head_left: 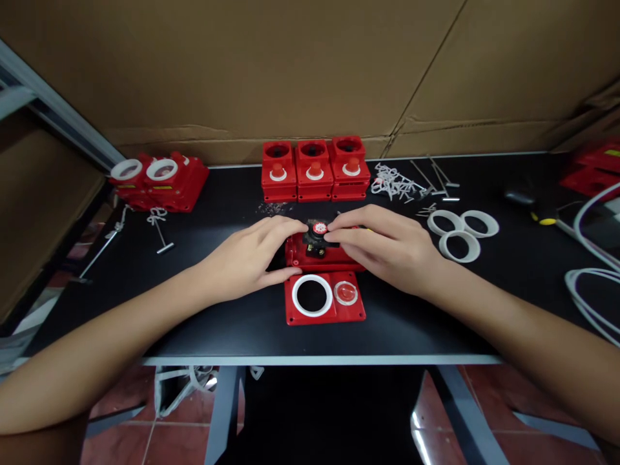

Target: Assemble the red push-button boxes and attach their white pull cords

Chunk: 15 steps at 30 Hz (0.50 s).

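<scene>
A black switch block with a red-and-white dial (320, 228) sits over the opened red housing (327, 259), held between the fingertips of both hands. My left hand (261, 252) has its fingertips against the block's left side, while its thumb reaches to the near edge of the housing. From the right, the fingers of my right hand (392, 245) close on the block beside the dial. Just in front lies a flat red cover (334, 315) with a white ring (312, 276) round an opening and a clear round window (345, 293). The lower fingers of both hands are partly hidden.
Three red boxes (314, 169) stand at the back; more red units (188, 184) are at left. White rings (459, 247), tied small parts with string (394, 181) and metal T-shaped pins (450, 186) lie right, near a screwdriver (547, 221) and white cable (588, 297).
</scene>
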Available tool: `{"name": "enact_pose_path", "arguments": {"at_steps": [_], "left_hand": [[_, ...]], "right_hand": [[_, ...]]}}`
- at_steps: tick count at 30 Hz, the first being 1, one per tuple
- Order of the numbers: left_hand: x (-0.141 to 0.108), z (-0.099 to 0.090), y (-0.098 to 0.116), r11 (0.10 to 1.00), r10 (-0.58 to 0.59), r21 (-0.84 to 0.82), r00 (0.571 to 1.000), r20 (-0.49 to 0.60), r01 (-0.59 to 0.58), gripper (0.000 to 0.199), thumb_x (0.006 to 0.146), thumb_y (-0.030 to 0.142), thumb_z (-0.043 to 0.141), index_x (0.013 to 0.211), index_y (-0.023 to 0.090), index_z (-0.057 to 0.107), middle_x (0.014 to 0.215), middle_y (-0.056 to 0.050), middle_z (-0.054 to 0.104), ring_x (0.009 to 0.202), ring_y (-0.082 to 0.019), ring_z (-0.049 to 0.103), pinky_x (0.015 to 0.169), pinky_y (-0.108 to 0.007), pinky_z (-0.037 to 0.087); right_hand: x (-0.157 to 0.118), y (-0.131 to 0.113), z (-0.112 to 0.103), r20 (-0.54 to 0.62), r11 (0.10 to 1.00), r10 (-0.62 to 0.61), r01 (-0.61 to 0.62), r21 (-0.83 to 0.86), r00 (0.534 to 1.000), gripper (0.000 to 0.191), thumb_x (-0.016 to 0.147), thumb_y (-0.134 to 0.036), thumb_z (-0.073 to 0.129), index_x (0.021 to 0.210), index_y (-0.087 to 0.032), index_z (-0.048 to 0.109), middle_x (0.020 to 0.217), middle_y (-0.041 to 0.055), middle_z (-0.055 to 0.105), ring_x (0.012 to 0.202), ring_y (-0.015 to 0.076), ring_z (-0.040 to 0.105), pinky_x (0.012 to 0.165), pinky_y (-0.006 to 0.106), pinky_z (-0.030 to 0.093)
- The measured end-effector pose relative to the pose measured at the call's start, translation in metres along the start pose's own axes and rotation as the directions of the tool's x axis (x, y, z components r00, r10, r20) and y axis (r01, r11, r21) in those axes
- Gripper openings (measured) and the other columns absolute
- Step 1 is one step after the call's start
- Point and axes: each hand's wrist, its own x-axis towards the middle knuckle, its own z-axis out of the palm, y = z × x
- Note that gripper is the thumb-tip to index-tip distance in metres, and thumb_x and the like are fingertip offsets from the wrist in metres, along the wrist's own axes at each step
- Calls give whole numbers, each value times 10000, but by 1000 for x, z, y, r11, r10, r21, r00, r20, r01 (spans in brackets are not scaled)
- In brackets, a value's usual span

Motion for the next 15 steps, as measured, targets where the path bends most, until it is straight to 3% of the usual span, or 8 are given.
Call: {"name": "enact_pose_path", "arguments": {"at_steps": [3, 10, 15], "left_hand": [[0, 0, -1, 1000, 15, -8, 1000, 14, -15, 477, 1188, 426, 713, 1581, 215, 544, 1508, -175, 750, 1391, -322, 781, 1177, -467, 683], [0, -2, -1, 998, 50, 25, 998, 29, -50, 423, 1208, 409, 675, 1567, 217, 559, 1506, -175, 736, 1378, -319, 778, 1154, -470, 695], [0, -4, 0, 1000, 28, 3, 1000, 9, -28, 457, 1202, 449, 689, 1567, 221, 532, 1510, -175, 748, 1397, -324, 779, 1179, -479, 685]], "right_hand": [[-2, 1, 1, 16, 999, -6, 6, 35, 1000, 397, 1105, -47, 670, 1393, -290, 800, 1272, 77, 889, 1101, 233, 861, 917, 383, 729], [-2, 2, 1, 48, 999, -42, 44, -25, 998, 302, 1110, -31, 645, 1290, -235, 775, 1247, 94, 900, 1056, 247, 852, 856, 401, 701], [0, 17, -28, 93, 997, 71, -69, -25, 993, 270, 1124, -119, 690, 1264, -318, 807, 1296, 70, 886, 1137, 271, 856, 957, 457, 704]]}}
